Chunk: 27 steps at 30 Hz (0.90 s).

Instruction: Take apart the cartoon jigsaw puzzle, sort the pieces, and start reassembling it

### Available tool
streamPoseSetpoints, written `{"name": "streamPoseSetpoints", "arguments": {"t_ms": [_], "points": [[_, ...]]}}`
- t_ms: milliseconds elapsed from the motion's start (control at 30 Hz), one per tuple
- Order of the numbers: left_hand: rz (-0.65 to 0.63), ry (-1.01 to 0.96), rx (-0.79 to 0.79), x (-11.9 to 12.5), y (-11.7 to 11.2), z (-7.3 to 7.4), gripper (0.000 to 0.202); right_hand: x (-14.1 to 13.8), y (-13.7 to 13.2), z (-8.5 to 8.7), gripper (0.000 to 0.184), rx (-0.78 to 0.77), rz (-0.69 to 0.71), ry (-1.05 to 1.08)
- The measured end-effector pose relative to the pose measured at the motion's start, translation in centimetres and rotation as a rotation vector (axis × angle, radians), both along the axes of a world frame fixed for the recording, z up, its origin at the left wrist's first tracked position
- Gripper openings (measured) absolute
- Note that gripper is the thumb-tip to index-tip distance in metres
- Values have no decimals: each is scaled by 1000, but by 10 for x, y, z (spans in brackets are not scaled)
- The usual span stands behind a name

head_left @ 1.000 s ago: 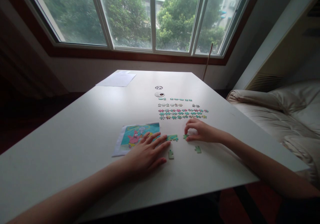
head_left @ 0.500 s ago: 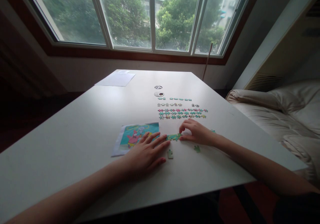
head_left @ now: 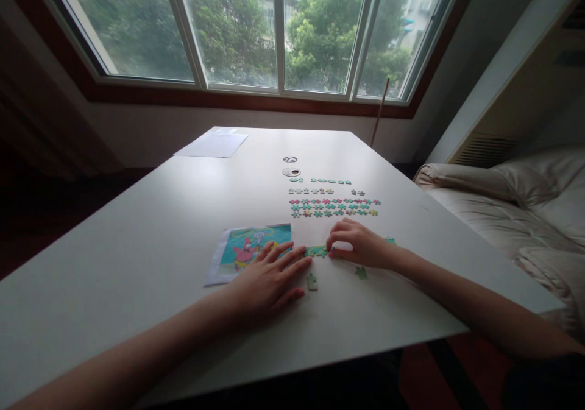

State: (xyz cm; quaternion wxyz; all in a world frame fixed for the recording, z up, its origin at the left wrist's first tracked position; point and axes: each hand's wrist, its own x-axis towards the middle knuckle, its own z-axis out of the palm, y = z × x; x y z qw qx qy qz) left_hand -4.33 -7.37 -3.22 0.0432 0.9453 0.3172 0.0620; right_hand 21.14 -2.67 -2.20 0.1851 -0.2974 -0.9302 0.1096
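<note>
My left hand (head_left: 269, 279) lies flat with its fingers spread, partly over a printed cartoon picture (head_left: 233, 254). Its fingertips reach the left end of a short strip of joined green puzzle pieces (head_left: 315, 251). At the strip's right end, my right hand (head_left: 356, 242) is closed in a pinch on a puzzle piece, mostly hidden by the thumb and fingers. One loose green piece (head_left: 312, 282) rests just right of my left thumb. Another green piece (head_left: 361, 273) lies below my right hand, and a third (head_left: 390, 240) shows partly behind the right wrist.
Beyond my hands, several rows of loose puzzle pieces (head_left: 333, 207) are laid out on the white table (head_left: 137, 239). Two small round objects (head_left: 291, 172) sit behind them. White paper (head_left: 212, 144) lies at the far left, and a cushioned sofa (head_left: 475, 197) stands to the right.
My right hand has shifted very slightly left and down at the strip's right end. My left hand stays in place on the picture and strip.
</note>
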Motion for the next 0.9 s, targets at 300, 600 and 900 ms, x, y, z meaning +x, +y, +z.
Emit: {"name": "streamPoseSetpoints", "arguments": {"t_ms": [300, 600, 900], "points": [[-2, 7, -9, 0, 0, 1, 47, 1, 0, 0, 15, 15, 45, -3], [-2, 23, -20, 0, 0, 1, 48, 1, 0, -2, 17, 36, 52, -8], [10, 42, -29, -1, -1, 4, 48, 46, 24, 17, 25, 67, -156, -47]]}}
